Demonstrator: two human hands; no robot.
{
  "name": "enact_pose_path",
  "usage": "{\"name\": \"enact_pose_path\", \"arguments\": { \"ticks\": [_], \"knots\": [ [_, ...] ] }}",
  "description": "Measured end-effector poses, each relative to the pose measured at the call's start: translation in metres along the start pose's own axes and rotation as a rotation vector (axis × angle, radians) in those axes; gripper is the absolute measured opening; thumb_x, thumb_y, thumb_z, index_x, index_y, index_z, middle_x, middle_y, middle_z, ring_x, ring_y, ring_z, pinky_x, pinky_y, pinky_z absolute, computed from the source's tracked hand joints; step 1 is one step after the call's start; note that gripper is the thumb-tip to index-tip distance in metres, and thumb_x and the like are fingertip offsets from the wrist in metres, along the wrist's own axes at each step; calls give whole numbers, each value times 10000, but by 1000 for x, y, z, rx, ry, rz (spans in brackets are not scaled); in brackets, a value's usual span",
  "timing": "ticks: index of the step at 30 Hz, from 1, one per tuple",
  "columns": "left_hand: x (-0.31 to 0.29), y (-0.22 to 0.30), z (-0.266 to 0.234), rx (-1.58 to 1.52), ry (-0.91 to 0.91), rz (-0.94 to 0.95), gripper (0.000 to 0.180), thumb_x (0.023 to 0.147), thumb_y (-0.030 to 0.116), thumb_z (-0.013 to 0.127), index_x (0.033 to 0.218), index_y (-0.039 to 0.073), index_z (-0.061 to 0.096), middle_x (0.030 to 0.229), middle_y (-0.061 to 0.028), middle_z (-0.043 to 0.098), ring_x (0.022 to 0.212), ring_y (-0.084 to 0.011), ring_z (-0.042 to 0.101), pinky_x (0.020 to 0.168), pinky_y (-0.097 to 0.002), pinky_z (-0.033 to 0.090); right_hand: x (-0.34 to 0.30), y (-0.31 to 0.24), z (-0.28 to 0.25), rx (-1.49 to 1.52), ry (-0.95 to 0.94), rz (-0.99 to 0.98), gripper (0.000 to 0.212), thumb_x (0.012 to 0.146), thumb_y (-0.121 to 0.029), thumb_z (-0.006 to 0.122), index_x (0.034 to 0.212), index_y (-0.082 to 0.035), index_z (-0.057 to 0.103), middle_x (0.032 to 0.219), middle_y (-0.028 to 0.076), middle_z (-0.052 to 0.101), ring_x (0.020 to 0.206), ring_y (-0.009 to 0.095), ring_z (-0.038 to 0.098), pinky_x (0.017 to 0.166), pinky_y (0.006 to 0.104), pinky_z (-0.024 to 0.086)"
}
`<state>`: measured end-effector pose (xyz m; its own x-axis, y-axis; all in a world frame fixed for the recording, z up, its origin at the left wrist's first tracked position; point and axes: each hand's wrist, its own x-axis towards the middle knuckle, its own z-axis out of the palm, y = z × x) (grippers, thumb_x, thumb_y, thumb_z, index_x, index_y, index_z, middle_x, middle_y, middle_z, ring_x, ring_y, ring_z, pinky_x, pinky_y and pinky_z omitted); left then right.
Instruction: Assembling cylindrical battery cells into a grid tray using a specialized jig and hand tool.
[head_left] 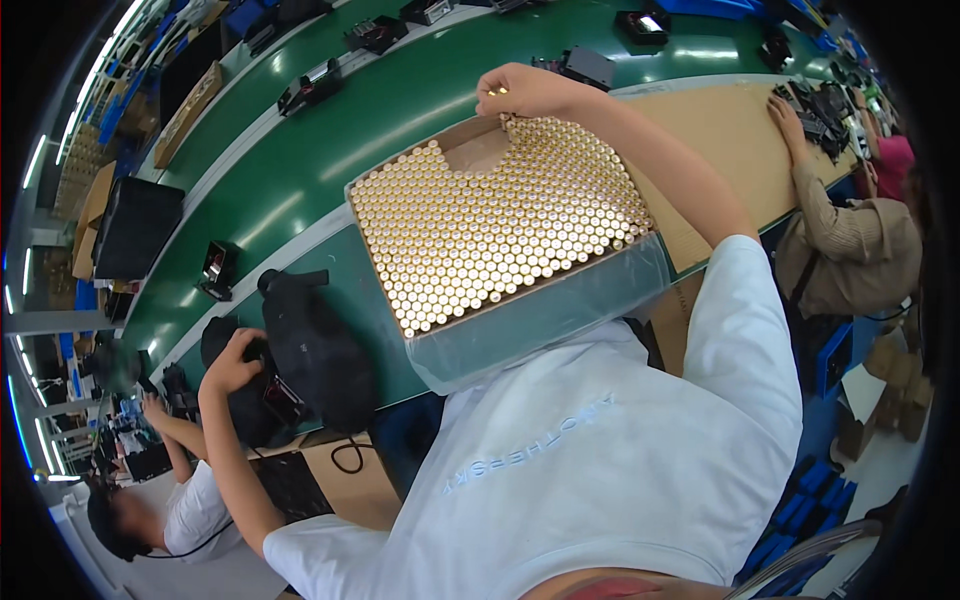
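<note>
My right hand (514, 92) is raised at the far edge of an open cardboard box (352, 194). Its fingers are pinched on small gold-ended batteries (497, 92). Rows of upright batteries (490, 240) with shiny round ends fill most of the box, and bare cardboard shows at the far side. A clear plastic liner (545, 310) hangs over the near side. Off to the left, my left hand (234, 364) has its fingers curled over a black device (282, 398) with a reddish part. Its fingertips are partly hidden there, beside a black bag (318, 350).
A green conveyor (400, 110) with a pale rail runs beyond the box, carrying black devices (216, 268). A brown cardboard sheet (715, 140) lies to the right. Co-workers sit at the right (850, 255) and lower left (200, 510). A black cable (350, 457) hangs near the table edge.
</note>
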<state>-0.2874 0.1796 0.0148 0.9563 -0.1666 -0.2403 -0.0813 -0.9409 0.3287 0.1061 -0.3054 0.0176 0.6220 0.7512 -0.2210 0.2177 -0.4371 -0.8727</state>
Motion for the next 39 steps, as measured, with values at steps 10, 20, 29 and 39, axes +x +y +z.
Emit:
{"name": "enact_pose_path", "arguments": {
  "ticks": [10, 20, 29, 39],
  "knots": [
    [-16, 22, -41, -306, -358, -496, 251, 730, 15, 657, 928, 81, 518, 869, -24, 507, 762, -134, 474, 732, -242, 403, 1, -18, -13, -553, 0, -259, 191, 841, -206, 595, 825, -25, 650, 719, 95, 642, 614, 198, 627, 587, 310, 504],
    [13, 51, -128, -721, 223, -371, 211, 853, 105, 606, 1024, 61, 490, 956, -38, 538, 800, -121, 504, 735, -236, 414, -6, -26, 9, -1231, 145, -100, 158, 754, -152, 693, 847, -27, 716, 819, 152, 699, 676, 307, 677, 621, 365, 548],
    [142, 72, -116, -1203, 704, -232, 377, 975, 121, 512, 1319, -11, 429, 1163, -157, 562, 995, -204, 591, 865, -334, 497, -4, -26, 7, -1167, 184, -189, 161, 735, -142, 705, 813, -1, 708, 780, 154, 693, 641, 323, 660, 602, 371, 542],
    [343, 107, -49, -1435, 758, -120, 514, 898, -22, 548, 1346, 56, 308, 1207, -229, 470, 960, -313, 613, 816, -441, 567, 73, -88, -1, -523, 553, -495, 200, 784, -204, 693, 855, -23, 737, 742, 70, 702, 617, 198, 611, 619, 318, 498]
  ]
}}
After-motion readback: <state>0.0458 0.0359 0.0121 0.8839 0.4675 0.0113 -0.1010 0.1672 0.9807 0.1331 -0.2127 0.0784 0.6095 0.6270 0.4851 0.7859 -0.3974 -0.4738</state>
